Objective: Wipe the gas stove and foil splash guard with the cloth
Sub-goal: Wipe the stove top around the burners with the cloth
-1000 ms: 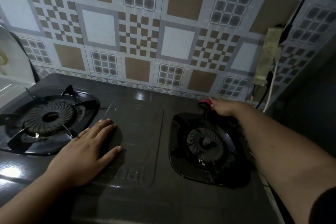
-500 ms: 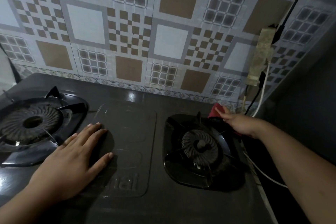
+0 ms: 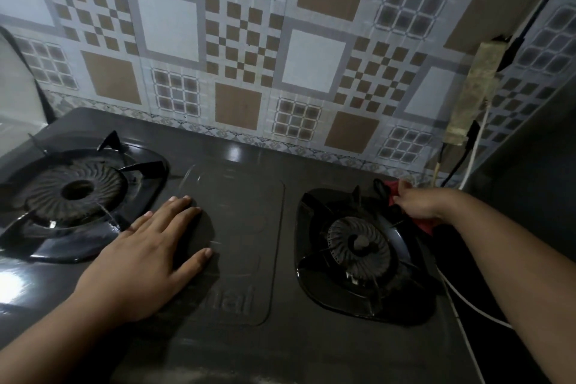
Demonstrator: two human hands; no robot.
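a person leans over a dark two-burner gas stove (image 3: 280,349) in a dim kitchen — the left hand (image 3: 146,259) lies flat, fingers straight, on the smooth centre panel between the burners. the right hand (image 3: 419,203) grips a bunched red cloth (image 3: 393,188) at the stove's back right corner, just beyond the right burner (image 3: 358,246) with its ribbed round cap. the left burner (image 3: 74,190) sits inside spiked black pan supports. behind stands the foil splash guard (image 3: 249,56), printed in brown and white squares — a grimy power strip (image 3: 470,93) with trailing cords hangs at its right edge.
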